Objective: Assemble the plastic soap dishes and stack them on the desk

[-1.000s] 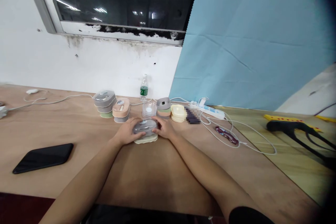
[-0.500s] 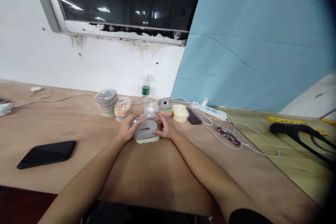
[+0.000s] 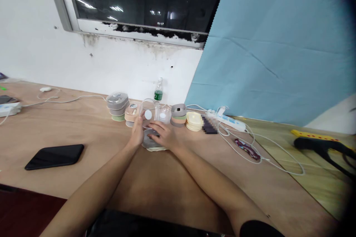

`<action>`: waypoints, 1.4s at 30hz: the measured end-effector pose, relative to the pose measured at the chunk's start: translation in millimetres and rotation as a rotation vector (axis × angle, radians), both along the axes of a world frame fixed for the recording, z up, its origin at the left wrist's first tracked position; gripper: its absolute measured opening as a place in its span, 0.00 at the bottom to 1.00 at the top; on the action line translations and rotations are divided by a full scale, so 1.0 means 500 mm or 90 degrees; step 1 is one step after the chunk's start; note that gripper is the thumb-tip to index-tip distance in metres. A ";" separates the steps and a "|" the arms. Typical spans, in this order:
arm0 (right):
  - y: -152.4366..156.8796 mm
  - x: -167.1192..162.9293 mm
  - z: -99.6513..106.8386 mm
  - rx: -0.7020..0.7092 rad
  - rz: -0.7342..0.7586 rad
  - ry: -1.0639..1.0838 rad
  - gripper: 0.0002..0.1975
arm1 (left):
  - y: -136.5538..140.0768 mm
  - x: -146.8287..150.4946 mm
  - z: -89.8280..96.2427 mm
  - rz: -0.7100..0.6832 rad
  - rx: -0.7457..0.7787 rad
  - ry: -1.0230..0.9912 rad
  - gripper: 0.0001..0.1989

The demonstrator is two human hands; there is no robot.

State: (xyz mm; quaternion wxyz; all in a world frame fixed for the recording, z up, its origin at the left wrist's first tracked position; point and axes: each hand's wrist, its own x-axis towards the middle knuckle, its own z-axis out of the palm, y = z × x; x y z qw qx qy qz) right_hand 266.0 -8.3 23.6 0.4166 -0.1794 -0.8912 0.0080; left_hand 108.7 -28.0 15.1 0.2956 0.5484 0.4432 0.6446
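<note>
A clear plastic lid (image 3: 152, 106) with a white round sticker stands tilted up, gripped at its left edge by my left hand (image 3: 137, 130). My right hand (image 3: 164, 135) reaches across with its fingers stretched out and apart, at the lid's lower edge and over a grey oval container (image 3: 147, 143). That container rests on the table on a cream-coloured base, partly covered by my right hand. Whether the right fingertips press on the lid cannot be made out.
Behind the hands stand stacked grey and green containers (image 3: 117, 105), a peach container (image 3: 130, 110), another clear lid (image 3: 164, 114), a multicoloured stack (image 3: 178, 114), cream lids (image 3: 194, 121) and a bottle (image 3: 158, 92). A black phone (image 3: 55, 156) lies left; a power strip (image 3: 230, 122) and cables lie right.
The clear lid has come up from above the grey container to a steep tilt. My right hand has shifted from its right side to in front of it, over the container. The view has shifted slightly.
</note>
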 end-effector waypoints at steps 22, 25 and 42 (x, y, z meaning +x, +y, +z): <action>0.120 0.095 -0.049 -0.095 -0.195 0.061 0.15 | -0.054 -0.005 0.007 -0.061 -0.059 0.636 0.35; 0.117 0.094 -0.048 -0.098 -0.198 0.054 0.15 | -0.055 -0.005 0.006 -0.078 -0.038 0.637 0.36; 0.038 0.079 -0.039 0.004 -0.094 0.049 0.19 | -0.049 -0.012 0.008 0.088 0.017 0.263 0.36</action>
